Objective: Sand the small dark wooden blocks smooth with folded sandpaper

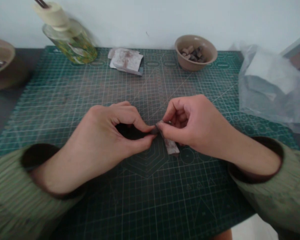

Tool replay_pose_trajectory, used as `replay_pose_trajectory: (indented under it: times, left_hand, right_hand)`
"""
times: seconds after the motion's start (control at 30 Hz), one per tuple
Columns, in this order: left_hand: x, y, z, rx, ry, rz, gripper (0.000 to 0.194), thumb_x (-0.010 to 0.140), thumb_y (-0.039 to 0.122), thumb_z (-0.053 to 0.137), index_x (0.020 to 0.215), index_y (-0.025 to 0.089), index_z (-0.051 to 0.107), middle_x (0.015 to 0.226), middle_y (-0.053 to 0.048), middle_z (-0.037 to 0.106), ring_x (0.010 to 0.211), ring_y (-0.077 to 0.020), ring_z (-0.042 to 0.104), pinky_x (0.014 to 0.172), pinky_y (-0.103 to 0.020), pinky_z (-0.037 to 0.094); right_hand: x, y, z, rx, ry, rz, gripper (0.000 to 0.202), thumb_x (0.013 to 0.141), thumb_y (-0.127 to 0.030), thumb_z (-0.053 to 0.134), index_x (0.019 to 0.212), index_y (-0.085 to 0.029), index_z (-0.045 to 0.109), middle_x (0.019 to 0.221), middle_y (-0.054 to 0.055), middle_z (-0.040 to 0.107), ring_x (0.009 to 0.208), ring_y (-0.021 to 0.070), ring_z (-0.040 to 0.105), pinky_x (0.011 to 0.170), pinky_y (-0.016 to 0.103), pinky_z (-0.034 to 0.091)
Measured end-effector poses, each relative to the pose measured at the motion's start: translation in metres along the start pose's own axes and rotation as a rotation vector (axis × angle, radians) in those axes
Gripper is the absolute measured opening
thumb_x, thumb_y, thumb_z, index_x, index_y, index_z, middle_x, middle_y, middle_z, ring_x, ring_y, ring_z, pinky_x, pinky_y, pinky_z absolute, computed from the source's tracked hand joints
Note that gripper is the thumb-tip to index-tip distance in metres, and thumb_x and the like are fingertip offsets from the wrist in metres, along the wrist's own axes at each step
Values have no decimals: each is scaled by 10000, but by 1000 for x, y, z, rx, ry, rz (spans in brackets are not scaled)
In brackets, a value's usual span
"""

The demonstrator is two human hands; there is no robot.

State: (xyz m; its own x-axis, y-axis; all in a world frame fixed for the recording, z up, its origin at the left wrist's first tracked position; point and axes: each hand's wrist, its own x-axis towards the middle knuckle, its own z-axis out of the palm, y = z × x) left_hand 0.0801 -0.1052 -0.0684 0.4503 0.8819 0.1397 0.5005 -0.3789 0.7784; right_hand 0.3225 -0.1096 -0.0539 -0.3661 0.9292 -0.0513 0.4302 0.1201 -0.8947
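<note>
Near the middle of the green cutting mat, my left hand [110,130] pinches a small dark piece [154,130] between thumb and forefinger. My right hand [190,123] is closed on a narrow, stained whitish strip [171,146], whose lower end sticks out below the fingers. The strip's upper part meets the right side of the dark piece, where the fingertips of both hands nearly touch. How far the strip goes round the piece is too small to tell.
The green cutting mat [90,83] bears a stack of stained, folded sheets [127,60], a brown bowl of small pieces [195,63] and a patterned bottle [77,46] along its back. Another bowl [5,75] stands far left. A clear plastic bag [272,83] lies at the right.
</note>
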Motion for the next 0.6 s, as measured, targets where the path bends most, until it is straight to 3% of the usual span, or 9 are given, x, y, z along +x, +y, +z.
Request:
replay_pose_trajectory:
  times: [0.43, 0.6]
  left_hand:
    - [0, -2, -1, 2, -18, 47, 59, 888, 258, 885, 871, 311, 865, 900, 28, 827, 876, -196, 770, 799, -342, 591]
    - [-2, -1, -1, 9, 15, 39, 101, 901, 260, 891, 984, 312, 866, 1061, 24, 868, 974, -217, 810, 912, -371, 632]
  right_hand:
    - [0, 2, -4, -76, 0, 43, 105, 879, -158, 818, 827, -187, 732, 700, 5, 758, 625, 149, 691, 552, 262, 474]
    - [1, -2, -7, -31, 95, 46, 167, 875, -161, 832, 779, -196, 700, 644, -2, 737, 586, 149, 685, 521, 263, 470]
